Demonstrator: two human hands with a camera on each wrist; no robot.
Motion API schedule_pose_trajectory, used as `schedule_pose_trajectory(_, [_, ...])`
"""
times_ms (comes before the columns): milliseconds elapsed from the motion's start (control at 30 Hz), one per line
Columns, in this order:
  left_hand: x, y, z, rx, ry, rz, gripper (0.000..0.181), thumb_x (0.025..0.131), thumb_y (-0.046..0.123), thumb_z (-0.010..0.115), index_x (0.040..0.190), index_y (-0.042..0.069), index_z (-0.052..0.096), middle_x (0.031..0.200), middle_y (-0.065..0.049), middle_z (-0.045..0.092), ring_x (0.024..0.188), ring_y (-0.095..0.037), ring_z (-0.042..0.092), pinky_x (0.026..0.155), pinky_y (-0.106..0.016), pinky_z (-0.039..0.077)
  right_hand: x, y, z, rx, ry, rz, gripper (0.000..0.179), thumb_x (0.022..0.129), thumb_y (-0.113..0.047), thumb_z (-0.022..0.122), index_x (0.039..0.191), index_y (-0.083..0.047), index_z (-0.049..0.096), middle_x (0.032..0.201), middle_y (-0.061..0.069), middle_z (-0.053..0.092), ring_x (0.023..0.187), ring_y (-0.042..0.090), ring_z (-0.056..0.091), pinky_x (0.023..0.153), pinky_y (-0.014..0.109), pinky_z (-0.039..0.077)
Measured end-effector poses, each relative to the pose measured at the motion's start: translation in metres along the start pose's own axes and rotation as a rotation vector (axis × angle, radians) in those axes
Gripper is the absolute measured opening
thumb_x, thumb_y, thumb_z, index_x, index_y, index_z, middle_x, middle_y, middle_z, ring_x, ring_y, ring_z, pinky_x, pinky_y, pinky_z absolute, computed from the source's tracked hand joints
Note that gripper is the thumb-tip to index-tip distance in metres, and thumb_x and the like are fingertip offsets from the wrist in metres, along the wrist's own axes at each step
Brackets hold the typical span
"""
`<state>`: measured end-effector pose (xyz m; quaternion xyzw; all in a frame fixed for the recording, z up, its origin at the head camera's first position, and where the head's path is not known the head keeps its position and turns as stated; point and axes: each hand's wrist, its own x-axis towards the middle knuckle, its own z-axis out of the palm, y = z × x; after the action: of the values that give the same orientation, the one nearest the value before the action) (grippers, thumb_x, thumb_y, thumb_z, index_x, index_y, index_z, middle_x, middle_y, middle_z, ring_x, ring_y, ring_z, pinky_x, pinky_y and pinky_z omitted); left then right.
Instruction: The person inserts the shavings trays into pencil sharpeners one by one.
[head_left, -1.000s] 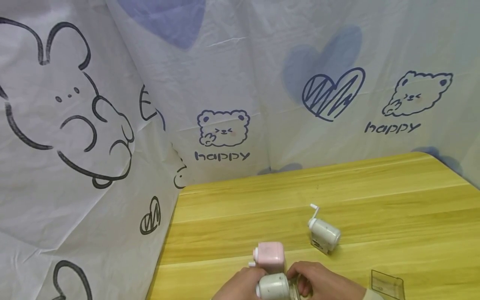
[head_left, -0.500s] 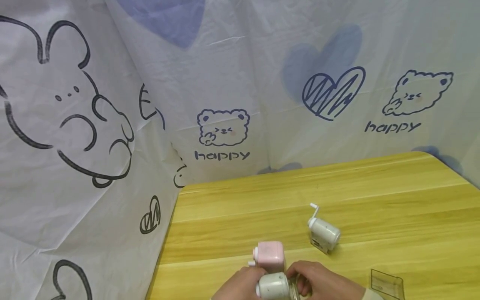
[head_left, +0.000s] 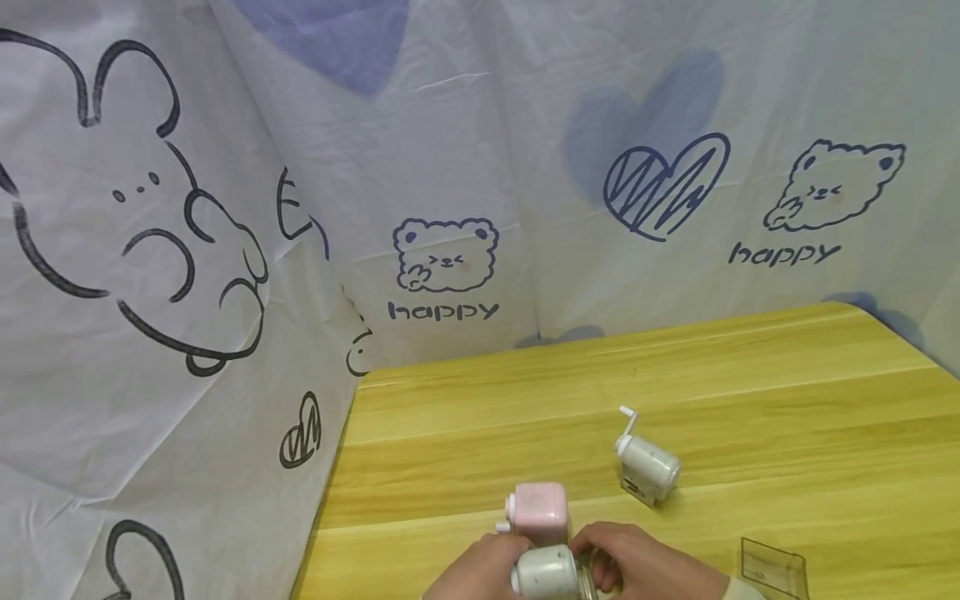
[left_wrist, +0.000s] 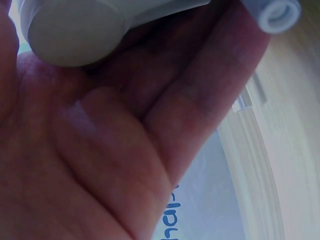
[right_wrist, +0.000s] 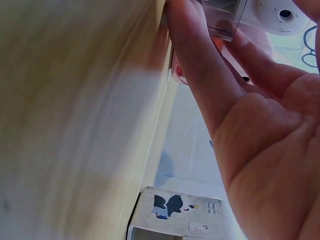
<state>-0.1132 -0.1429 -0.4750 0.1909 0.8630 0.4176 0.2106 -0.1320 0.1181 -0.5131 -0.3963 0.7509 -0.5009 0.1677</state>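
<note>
A white crank pencil sharpener (head_left: 546,573) is gripped in my left hand (head_left: 483,568) at the bottom of the head view. In the left wrist view its white crank disc (left_wrist: 77,32) sits by the palm, and the crank knob (left_wrist: 280,16) shows beyond the fingers. My right hand (head_left: 647,560) is at the sharpener's other end. In the right wrist view its fingers are around a clear shavings bin (right_wrist: 221,19), below the sharpener's face with the pencil hole. Its thumb is mostly out of frame. Close behind the held sharpener stands a pink pencil sharpener (head_left: 542,510).
Another white pencil sharpener (head_left: 649,468) stands farther back on the yellow wood-grain table (head_left: 480,433), its crank pointing up; its printed base (right_wrist: 185,212) shows in the right wrist view. A smoky clear bin (head_left: 776,570) lies at right. A printed cloth (head_left: 540,167) hangs behind.
</note>
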Motion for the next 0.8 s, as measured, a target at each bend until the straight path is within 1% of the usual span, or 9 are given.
schedule_pose_trajectory(200, [0.0004, -0.0003, -0.0006, -0.003, -0.002, 0.003, 0.020, 0.074, 0.017, 0.088, 0.083, 0.017, 0.071, 0.070, 0.012, 0.064, 0.061, -0.004, 0.059, 0.057, -0.025, 0.051, 0.0003, -0.0008, -0.0006, 0.008, -0.003, 0.002, 0.045, 0.088, -0.023, 0.084, 0.121, -0.002, 0.062, 0.098, -0.011, 0.062, 0.083, -0.001, 0.058, 0.071, 0.023, 0.056])
schedule_pose_trajectory(367, [0.0010, -0.0013, -0.0008, -0.005, -0.009, -0.030, 0.019, 0.074, 0.015, 0.088, 0.084, 0.016, 0.072, 0.072, 0.011, 0.064, 0.064, -0.005, 0.059, 0.061, -0.026, 0.051, 0.0001, 0.0005, -0.0003, 0.007, -0.003, -0.027, 0.045, 0.088, -0.021, 0.084, 0.122, -0.001, 0.062, 0.100, -0.010, 0.063, 0.084, -0.001, 0.059, 0.070, 0.024, 0.057])
schedule_pose_trajectory(433, [0.0014, -0.0016, -0.0009, 0.009, -0.008, -0.037, 0.019, 0.075, 0.015, 0.088, 0.084, 0.015, 0.072, 0.072, 0.010, 0.064, 0.066, -0.005, 0.059, 0.063, -0.026, 0.051, 0.0000, 0.0011, -0.0001, 0.009, -0.003, -0.032, 0.045, 0.088, -0.020, 0.084, 0.122, -0.001, 0.062, 0.100, -0.009, 0.064, 0.083, -0.001, 0.059, 0.070, 0.024, 0.057])
schedule_pose_trajectory(600, [0.0017, -0.0012, -0.0014, 0.034, -0.005, -0.032, 0.020, 0.074, 0.017, 0.089, 0.083, 0.015, 0.072, 0.073, 0.011, 0.063, 0.067, -0.005, 0.058, 0.064, -0.026, 0.051, -0.0001, 0.0014, 0.0003, -0.012, 0.004, -0.044, 0.044, 0.088, -0.019, 0.084, 0.122, -0.001, 0.063, 0.099, -0.009, 0.064, 0.082, -0.002, 0.059, 0.069, 0.024, 0.057])
schedule_pose_trajectory(800, [0.0016, -0.0007, -0.0021, 0.025, -0.010, -0.029, 0.020, 0.074, 0.017, 0.089, 0.083, 0.015, 0.072, 0.073, 0.011, 0.063, 0.067, -0.005, 0.058, 0.064, -0.026, 0.051, 0.0002, 0.0017, 0.0004, -0.021, 0.003, -0.058, 0.043, 0.088, -0.016, 0.083, 0.122, 0.001, 0.063, 0.099, -0.007, 0.065, 0.083, -0.002, 0.059, 0.068, 0.024, 0.057])
